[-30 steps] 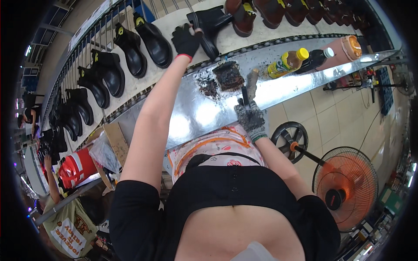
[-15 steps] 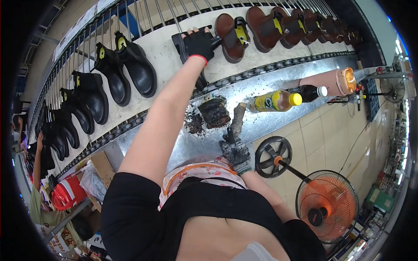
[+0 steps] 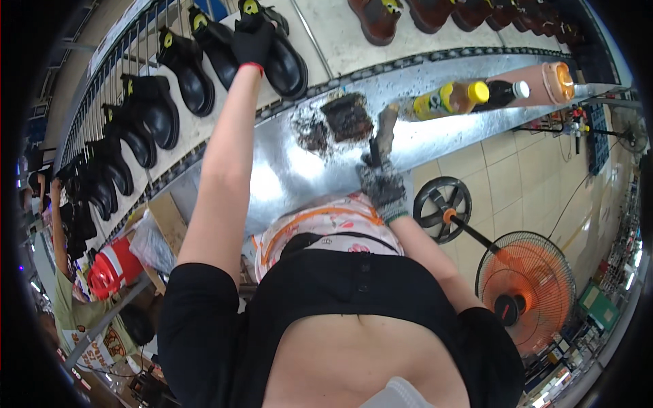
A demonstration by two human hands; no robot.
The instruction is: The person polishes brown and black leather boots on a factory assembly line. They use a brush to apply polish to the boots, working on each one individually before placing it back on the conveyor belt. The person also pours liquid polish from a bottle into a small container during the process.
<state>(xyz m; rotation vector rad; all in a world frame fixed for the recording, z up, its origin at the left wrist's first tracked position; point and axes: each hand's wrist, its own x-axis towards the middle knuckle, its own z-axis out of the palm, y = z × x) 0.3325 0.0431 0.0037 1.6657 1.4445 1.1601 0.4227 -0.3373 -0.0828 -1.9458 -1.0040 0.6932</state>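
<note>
My left hand (image 3: 253, 44), in a black fingerless glove, is closed over the upper part of a black boot (image 3: 287, 71). That boot stands at the near edge of the pale conveyor, toe toward me, beside another black boot (image 3: 223, 60). Part of its shaft and my fingertips are hidden by the glove. Lower down, my right hand (image 3: 383, 185) wears a stained grey glove and is closed round a grimy, stick-like tool (image 3: 386, 128) pointing away from me. A short dark piece (image 3: 375, 152) also juts from that grip; its kind is unclear.
Dark smeared pad (image 3: 347, 118) on the metal ledge (image 3: 279, 170). Yellow-capped bottle (image 3: 449, 100), dark bottle (image 3: 503, 94) and pink tumbler (image 3: 534, 81) stand right. Brown shoes (image 3: 374, 20) line the conveyor's far right. An orange fan (image 3: 527, 292) stands right; a person's arm (image 3: 60, 228) shows left.
My left hand has carried the black boot left and toward me, to the end of the row of black boots. My right hand keeps its grip. The whole view has shifted.
</note>
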